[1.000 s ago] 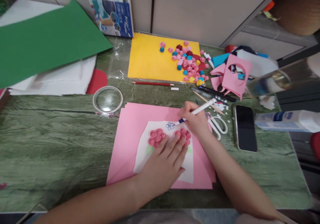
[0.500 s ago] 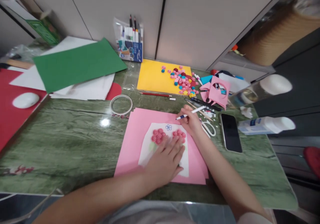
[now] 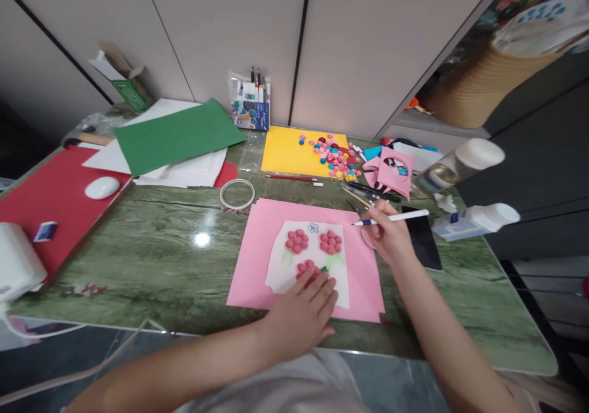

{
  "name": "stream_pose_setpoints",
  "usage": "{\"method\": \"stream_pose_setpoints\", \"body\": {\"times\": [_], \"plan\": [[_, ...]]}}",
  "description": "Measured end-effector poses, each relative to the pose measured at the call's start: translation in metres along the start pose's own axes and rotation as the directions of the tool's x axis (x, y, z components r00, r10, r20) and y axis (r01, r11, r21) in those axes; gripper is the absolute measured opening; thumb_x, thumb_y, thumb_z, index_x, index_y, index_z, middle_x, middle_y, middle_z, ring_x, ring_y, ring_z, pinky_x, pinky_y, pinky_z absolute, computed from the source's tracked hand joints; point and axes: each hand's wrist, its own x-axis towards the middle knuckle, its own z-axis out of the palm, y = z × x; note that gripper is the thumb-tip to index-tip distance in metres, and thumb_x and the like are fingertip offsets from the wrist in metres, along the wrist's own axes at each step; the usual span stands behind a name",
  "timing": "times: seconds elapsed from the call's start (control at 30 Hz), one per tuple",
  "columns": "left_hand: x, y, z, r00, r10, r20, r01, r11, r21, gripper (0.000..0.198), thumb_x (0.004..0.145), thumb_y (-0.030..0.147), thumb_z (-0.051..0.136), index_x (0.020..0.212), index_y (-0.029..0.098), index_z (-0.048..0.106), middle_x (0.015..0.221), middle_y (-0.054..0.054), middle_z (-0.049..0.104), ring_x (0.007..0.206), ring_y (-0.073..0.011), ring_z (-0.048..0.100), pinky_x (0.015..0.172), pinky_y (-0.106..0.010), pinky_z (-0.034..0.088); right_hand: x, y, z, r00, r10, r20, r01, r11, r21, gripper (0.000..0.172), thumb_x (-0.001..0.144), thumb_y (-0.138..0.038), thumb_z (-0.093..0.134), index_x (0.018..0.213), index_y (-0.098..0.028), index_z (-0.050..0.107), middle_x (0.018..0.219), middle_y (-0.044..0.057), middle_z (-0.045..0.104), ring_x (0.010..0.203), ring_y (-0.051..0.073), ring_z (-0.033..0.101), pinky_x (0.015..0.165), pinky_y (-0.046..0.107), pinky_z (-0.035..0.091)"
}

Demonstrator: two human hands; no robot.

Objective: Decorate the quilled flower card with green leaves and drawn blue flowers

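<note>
My left hand (image 3: 301, 315) lies flat on the lower part of the white paper (image 3: 278, 272), its fingers partly over the lowest pink quilled flower (image 3: 307, 269). Two more pink flowers, one on the left (image 3: 297, 241) and one on the right (image 3: 331, 242), show above it, with pale green leaf marks. Between their tops is a small blue drawn flower (image 3: 313, 228). Beneath the white paper are pink sheets (image 3: 251, 266). My right hand (image 3: 386, 229) holds a white pen (image 3: 407, 215), its blue tip pointing left above the pink sheets' right side.
Behind are a yellow sheet (image 3: 283, 151) with paper coils (image 3: 338, 157), a red pencil (image 3: 291, 178) and a tape roll (image 3: 237, 194). A phone (image 3: 424, 241) and bottles (image 3: 478, 221) stand or lie right. Green paper (image 3: 177, 135) and a red sheet (image 3: 59, 186) are left.
My left hand has slid down the paper, uncovering the upper flowers. My right hand has moved right with the pen, away from the drawn flower. The view has shifted.
</note>
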Motion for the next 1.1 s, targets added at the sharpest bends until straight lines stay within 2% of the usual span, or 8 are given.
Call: {"method": "stream_pose_setpoints", "body": {"times": [0.1, 0.2, 0.3, 0.4, 0.63, 0.77, 1.1], "plan": [[0.003, 0.004, 0.003, 0.999, -0.033, 0.015, 0.032, 0.999, 0.006, 0.054, 0.092, 0.046, 0.03, 0.128, 0.01, 0.046, 0.138, -0.013, 0.043, 0.129, -0.0271, 0.035, 0.107, -0.045, 0.017, -0.01, 0.008, 0.005, 1.0, 0.008, -0.004, -0.008, 0.995, -0.098, 0.028, 0.073, -0.029, 0.066, 0.062, -0.02, 0.042, 0.043, -0.009, 0.036, 0.038, 0.005, 0.026, 0.042, 0.021, 0.019], [0.014, 0.008, 0.004, 0.999, -0.048, 0.015, 0.048, 0.999, 0.002, 0.056, 0.091, 0.048, 0.028, 0.129, 0.01, 0.044, 0.139, -0.014, 0.04, 0.13, -0.0286, 0.033, 0.106, -0.045, 0.018, -0.016, 0.01, 0.022, 0.996, 0.009, 0.087, 0.017, 0.957, -0.29, 0.026, 0.07, -0.029, 0.068, 0.062, -0.019, 0.045, 0.047, -0.008, 0.041, 0.042, 0.006, 0.032, 0.042, 0.02, 0.022], [0.027, 0.008, 0.005, 0.993, -0.114, 0.012, 0.114, 0.993, -0.007, 0.059, 0.091, 0.05, 0.027, 0.131, 0.01, 0.042, 0.14, -0.016, 0.039, 0.129, -0.0301, 0.034, 0.105, -0.045, 0.019, -0.018, 0.013, 0.042, 0.981, 0.066, 0.18, 0.018, 0.904, -0.428, 0.026, 0.069, -0.029, 0.068, 0.062, -0.019, 0.045, 0.047, -0.007, 0.046, 0.043, 0.007, 0.038, 0.042, 0.02, 0.026], [0.034, 0.005, 0.01, 0.985, -0.172, 0.027, 0.173, 0.985, -0.02, 0.062, 0.09, 0.053, 0.027, 0.131, 0.009, 0.041, 0.137, -0.019, 0.041, 0.127, -0.0313, 0.037, 0.104, -0.045, 0.02, -0.019, 0.023, 0.051, 0.986, 0.051, 0.16, 0.034, 0.873, -0.487, 0.029, 0.07, -0.028, 0.064, 0.057, -0.019, 0.04, 0.046, -0.006, 0.044, 0.044, 0.008, 0.04, 0.043, 0.021, 0.029], [0.027, 0.007, 0.025, 0.99, -0.143, -0.014, 0.141, 0.986, -0.091, 0.064, 0.09, 0.054, 0.025, 0.127, 0.006, 0.045, 0.129, -0.02, 0.05, 0.123, -0.0309, 0.043, 0.105, -0.043, 0.02, -0.029, 0.046, 0.044, 0.987, -0.018, 0.157, 0.109, 0.794, -0.598, 0.033, 0.074, -0.019, 0.055, 0.052, -0.02, 0.03, 0.047, -0.007, 0.034, 0.048, 0.008, 0.037, 0.049, 0.023, 0.032], [0.027, 0.009, 0.023, 0.994, -0.099, -0.035, 0.093, 0.985, -0.142, 0.06, 0.091, 0.049, 0.025, 0.126, 0.005, 0.047, 0.129, -0.019, 0.051, 0.122, -0.0285, 0.044, 0.107, -0.042, 0.018, -0.03, 0.049, 0.043, 0.982, -0.038, 0.184, 0.15, 0.749, -0.645, 0.034, 0.073, -0.015, 0.054, 0.051, -0.02, 0.028, 0.047, -0.007, 0.032, 0.046, 0.007, 0.033, 0.049, 0.023, 0.031], [0.028, 0.008, 0.024, 0.992, -0.123, -0.019, 0.117, 0.977, -0.179, 0.058, 0.092, 0.047, 0.026, 0.124, 0.005, 0.048, 0.128, -0.017, 0.052, 0.122, -0.0278, 0.044, 0.108, -0.042, 0.017, -0.031, 0.048, 0.04, 0.968, -0.061, 0.242, 0.214, 0.701, -0.68, 0.035, 0.076, -0.014, 0.054, 0.051, -0.019, 0.031, 0.048, -0.006, 0.035, 0.046, 0.007, 0.033, 0.048, 0.023, 0.032]]}}
